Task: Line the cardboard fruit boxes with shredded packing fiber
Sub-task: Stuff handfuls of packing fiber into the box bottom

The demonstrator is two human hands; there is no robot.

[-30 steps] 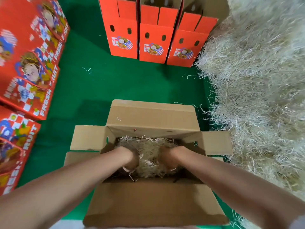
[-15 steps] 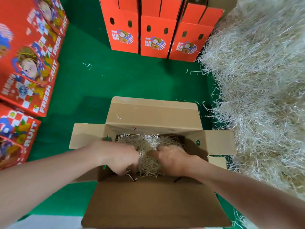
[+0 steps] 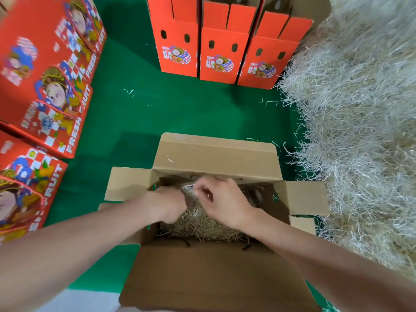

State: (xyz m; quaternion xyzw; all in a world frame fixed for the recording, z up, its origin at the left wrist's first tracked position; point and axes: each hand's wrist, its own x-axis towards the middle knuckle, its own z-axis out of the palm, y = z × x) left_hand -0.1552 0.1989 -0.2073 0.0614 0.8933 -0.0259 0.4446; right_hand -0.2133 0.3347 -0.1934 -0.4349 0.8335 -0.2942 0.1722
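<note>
While inside the box walls, left hand and right hand over fiber, each grip unclear.

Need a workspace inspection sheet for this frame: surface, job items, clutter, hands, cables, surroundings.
Surface: green mat.
Job's things: open brown box with fiber lining inside; fiber pile at right.
Clutter: loose strands on the mat.
Hands: left hand and right hand over the fiber lining in the box; grip blurred.
Cables: nothing seen.
Surroundings: three upright red boxes behind; printed red boxes stacked at left.
</note>
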